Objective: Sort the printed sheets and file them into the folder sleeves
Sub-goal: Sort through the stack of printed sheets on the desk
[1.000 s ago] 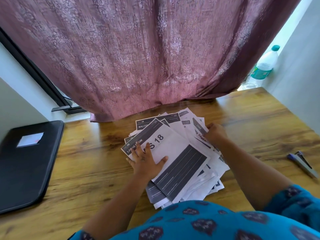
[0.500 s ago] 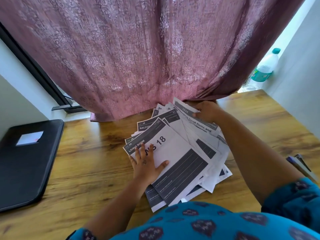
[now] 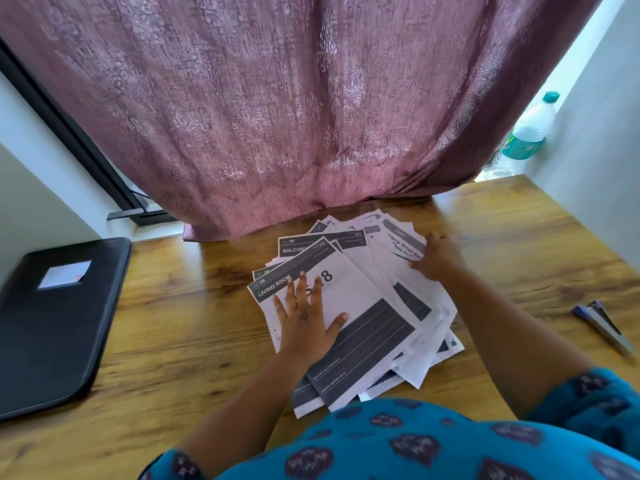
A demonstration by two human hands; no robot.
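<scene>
While a loose, fanned pile of white printed sheets with dark grey header bands (image 3: 367,306) lies spread on the wooden counter (image 3: 180,341), it is pressed from above by both hands. The left hand (image 3: 304,320) is laid flat on the topmost sheet, the one headed "LIVING ROOM" (image 3: 346,306), with its fingers straight and spread and the thumb stretched out to the side; a ring is seen on one finger, and part of the large printed number is covered. Nothing is clamped by this grip: the palm simply rests on the paper. The right hand (image 3: 438,259) is set on the far right part of the pile, over a sheet whose bold text is partly hidden; its fingers are bent down onto the paper, but whether a sheet edge is pinched cannot be told, since the hand is blurred. Behind the top sheet, a sheet headed "BALCONY" (image 3: 301,245) is partly uncovered.

Well apart at the left edge of the counter, a closed black zipped folder with a pale label (image 3: 52,323) is laid flat. Near the right edge a blue and silver stapler (image 3: 602,323) is seen. A mauve patterned curtain (image 3: 294,109) hangs behind the pile, and a clear plastic bottle with a teal cap (image 3: 530,133) stands beyond the counter's far right corner.
</scene>
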